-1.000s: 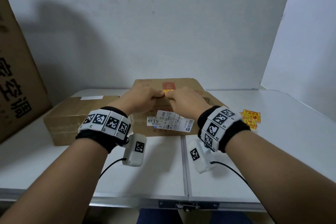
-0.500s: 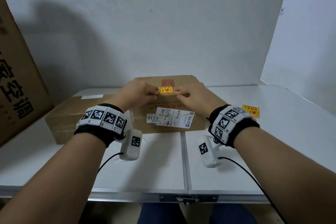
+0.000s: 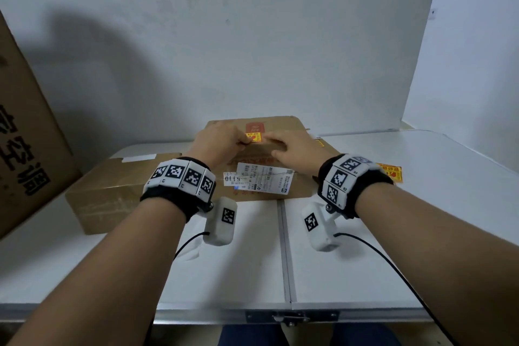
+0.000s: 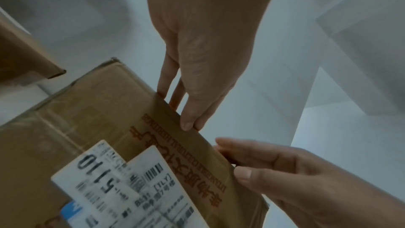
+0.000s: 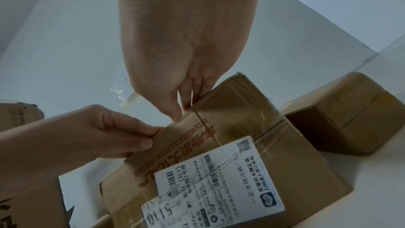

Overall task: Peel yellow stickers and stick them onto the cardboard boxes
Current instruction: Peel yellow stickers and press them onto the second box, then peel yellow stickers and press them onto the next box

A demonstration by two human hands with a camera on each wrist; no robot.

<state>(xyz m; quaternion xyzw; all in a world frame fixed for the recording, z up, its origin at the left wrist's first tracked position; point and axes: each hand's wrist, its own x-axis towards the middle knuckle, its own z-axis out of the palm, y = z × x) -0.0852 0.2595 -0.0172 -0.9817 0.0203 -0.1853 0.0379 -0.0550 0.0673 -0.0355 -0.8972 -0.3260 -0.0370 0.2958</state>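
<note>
A yellow sticker (image 3: 253, 137) lies on top of the middle cardboard box (image 3: 258, 153), just below a red print. My left hand (image 3: 222, 143) has its fingertips on the sticker's left edge, and its thumb (image 4: 188, 124) rests at the box's front top edge. My right hand (image 3: 295, 149) lies flat on the box top just right of the sticker, fingers straight. Both wrist views show fingers reaching over the top edge of the box (image 5: 241, 110); the sticker is hidden there. White shipping labels (image 3: 258, 181) cover the box front.
A second, lower cardboard box (image 3: 112, 188) lies to the left. A big printed carton (image 3: 25, 135) leans at the far left. Yellow sticker sheets (image 3: 390, 173) lie on the white table (image 3: 337, 275) right of my right wrist. The wall stands close behind.
Both hands held the sticker by its ends above the box. Now it lies flat on the box top. The right hand has let go and slid slightly right.
</note>
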